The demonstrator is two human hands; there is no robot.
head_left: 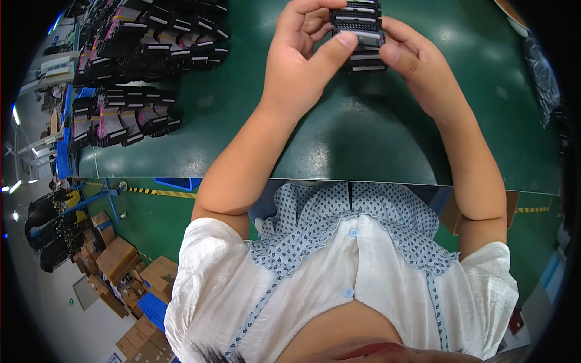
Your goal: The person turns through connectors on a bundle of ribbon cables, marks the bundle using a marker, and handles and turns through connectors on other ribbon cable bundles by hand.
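A: Both hands were up at the far side of the body's shadow, and there was the prize: a compact stack of black, ribbed plastic pieces with pale strips (366, 37), raised over the glossy green tabletop (224, 112)!

B: How was it held?

A: The left hand (302, 60) gripped the left side, thumb pressed across the near face, fingers curled at the far end. Probably that thumb stopped the layers slipping.

B: And the right hand (419, 60)?

A: Closed on the right edge, thumb and bent fingers pinching it. Squeezing from opposite sides likely squared the pieces up.

B: What lay around?

A: Out left, a large heap of black pieces with pink wires and yellow bands (172, 45), and nearer the body a smaller, similar bundle (142, 97). The bands presumably held them in order, and that side placement seemed to spare the hands elbow room. Far right, a crumpled, clear plastic bag (538, 75).
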